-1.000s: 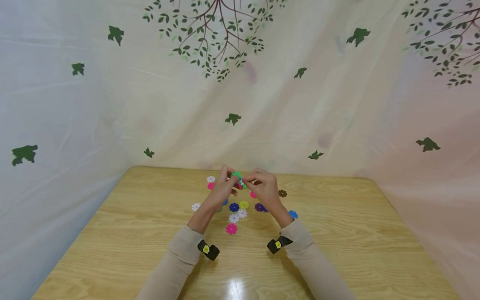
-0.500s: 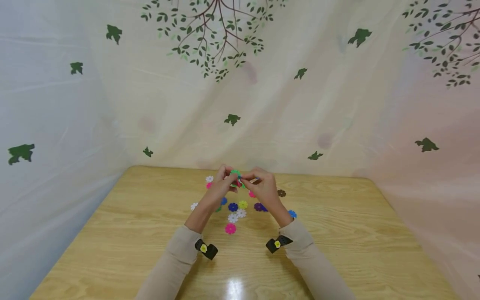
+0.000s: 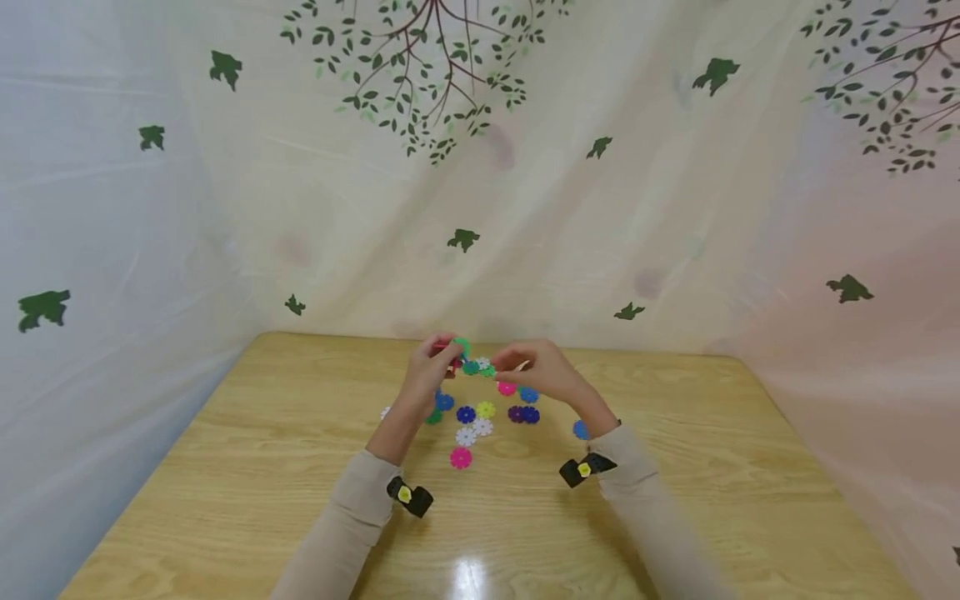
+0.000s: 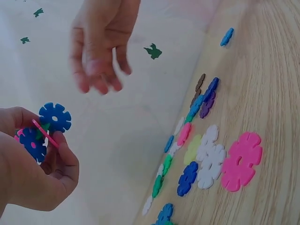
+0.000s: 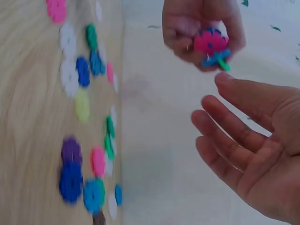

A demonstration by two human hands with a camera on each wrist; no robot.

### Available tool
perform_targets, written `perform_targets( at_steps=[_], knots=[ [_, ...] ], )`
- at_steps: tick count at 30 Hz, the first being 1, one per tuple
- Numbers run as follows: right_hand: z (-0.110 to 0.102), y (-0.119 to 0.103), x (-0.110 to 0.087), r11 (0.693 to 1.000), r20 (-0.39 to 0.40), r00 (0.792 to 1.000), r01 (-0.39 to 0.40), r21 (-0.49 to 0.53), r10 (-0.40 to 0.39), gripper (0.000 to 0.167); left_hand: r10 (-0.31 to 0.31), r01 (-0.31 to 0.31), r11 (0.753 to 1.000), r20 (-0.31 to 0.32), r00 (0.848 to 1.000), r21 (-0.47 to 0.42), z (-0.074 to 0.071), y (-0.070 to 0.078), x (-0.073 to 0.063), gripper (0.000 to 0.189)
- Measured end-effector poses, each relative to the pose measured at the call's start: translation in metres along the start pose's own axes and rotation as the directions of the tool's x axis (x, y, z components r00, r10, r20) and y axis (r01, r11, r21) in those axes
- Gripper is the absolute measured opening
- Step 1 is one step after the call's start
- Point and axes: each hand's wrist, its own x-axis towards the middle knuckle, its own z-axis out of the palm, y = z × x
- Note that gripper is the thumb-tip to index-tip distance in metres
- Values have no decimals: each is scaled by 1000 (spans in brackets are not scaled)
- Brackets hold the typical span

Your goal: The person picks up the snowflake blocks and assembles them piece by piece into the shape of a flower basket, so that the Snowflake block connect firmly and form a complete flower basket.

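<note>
Held up over the far side of the table, my left hand [image 3: 422,379] pinches a small cluster of interlocked flower-shaped plastic discs. In the left wrist view the cluster shows a blue disc [image 4: 55,117] on top, a second blue one and a pink disc seen edge-on. From the right wrist view a pink disc [image 5: 211,43] faces out, with a blue and a green piece below it. Part of the cluster is hidden by the left fingers. My right hand [image 5: 253,140] is apart from it to the right, fingers loosely extended, holding nothing.
Loose flower discs lie on the wooden table [image 3: 675,483] below the hands: a pink disc [image 3: 461,457] nearest me, white discs [image 3: 466,436], a yellow one [image 3: 486,409], a dark blue one [image 3: 530,414] and several others. A leaf-printed cloth [image 3: 360,250] rises behind the table.
My right hand has let go of the cluster and moved off to the right. My left hand, still holding the cluster, has shifted slightly left.
</note>
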Motion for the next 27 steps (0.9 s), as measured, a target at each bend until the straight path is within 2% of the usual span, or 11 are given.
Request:
perform_targets(
  at_steps=[6,15,17,20,27],
  knots=[
    [-31,26,-16,998,190,982,-10,-64,22,17,-7,7,1000,21,1000,25,-5,1,3,16],
    [-56,64,-52,983,353,928,-64,-171,122,22,-10,13,999,86,996,-34,-8,-1,5,16],
    [-57,73,-59,981,373,918,-74,-178,137,26,-10,16,998,107,994,-54,-8,-1,5,16],
    [-57,85,-67,982,377,914,-87,-169,146,29,-15,24,997,131,991,-72,-8,-1,5,16],
    [-49,100,-75,989,336,932,-108,-103,137,24,-30,43,996,150,988,-82,-5,-2,6,14]
  ],
)
